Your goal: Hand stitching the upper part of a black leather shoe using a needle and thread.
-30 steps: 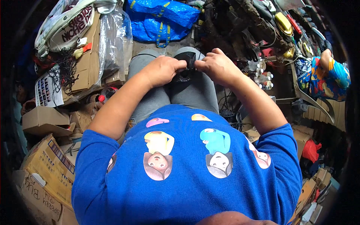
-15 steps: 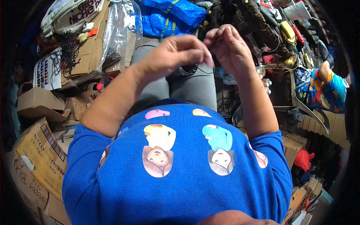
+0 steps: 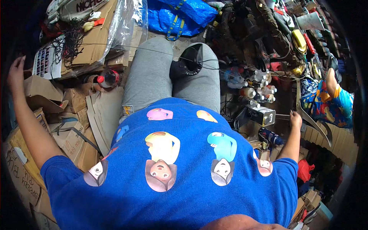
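My left hand (image 3: 16,74) is stretched far out to the left, near the cardboard boxes, with its fingers pinched together. Low on the right, my right hand (image 3: 295,119) is closed with the thumb up; whatever either hand grips is too small to make out. On my lap rests a black leather-like piece (image 3: 186,66) with a ridged, gathered edge and a dark hollow. A thin dark cord (image 3: 128,46) runs across my thighs to this piece and loops beside it. Both hands are well apart from the piece.
A tangle of black cord (image 3: 73,48) lies on cardboard at the left, above an open carton (image 3: 43,90) and a red-capped bottle (image 3: 108,78). A blue bag (image 3: 180,17) lies ahead. Small bottles (image 3: 264,90) crowd the right; beyond sits another person in bright clothes (image 3: 331,97).
My hands have parted from above my lap, the left swinging far out left and the right moving down to the right. The black piece on my lap is now uncovered.
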